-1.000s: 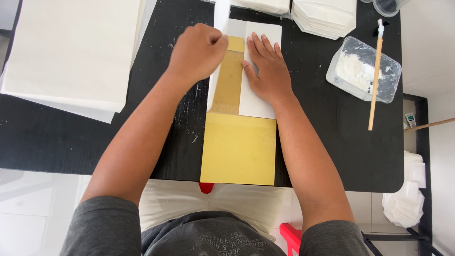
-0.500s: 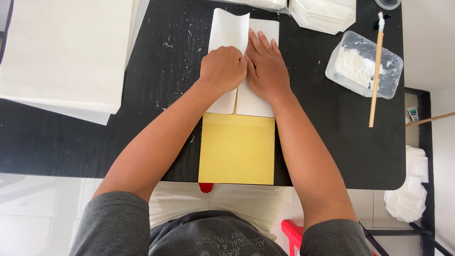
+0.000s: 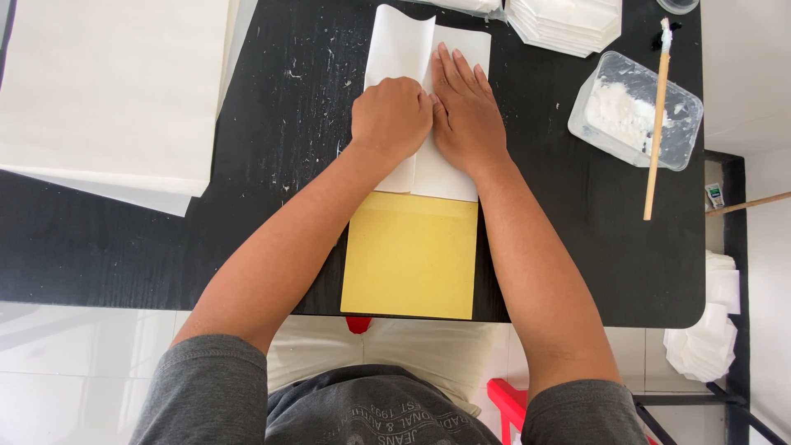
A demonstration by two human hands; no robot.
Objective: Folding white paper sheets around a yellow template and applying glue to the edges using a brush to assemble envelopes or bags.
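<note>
Here, 1 white paper (image 3: pixel 441 169) lies on a black table (image 3: pixel 272 206), its long axis running straight away from the person; the near end overlaps the far edge of a yellow sheet (image 3: pixel 410 255), the far end points at the table's back edge. The left flap of the paper is folded over, its far corner lifted slightly. Left hand (image 3: pixel 391 117): closed into a fist, knuckles pressed down on the folded left part of the paper; it grasps nothing that can be seen. Right hand (image 3: pixel 465 115): flat, fingers (image 3: pixel 457 70) stretched and close together, pointing away along the paper's long axis, palm pressing the right part; it holds nothing. The 2 hands touch side by side at the paper's middle. The yellow sheet lies square to the table's near edge, reaching just to it. To the left, well apart: 1 large white stack (image 3: pixel 107 91). To the right: 1 clear tub (image 3: pixel 634 111) with white paste, 1 brush (image 3: pixel 657 115) laid across it, handle toward the person. At the far edge: 1 pile of folded white pieces (image 3: pixel 564 23).
</note>
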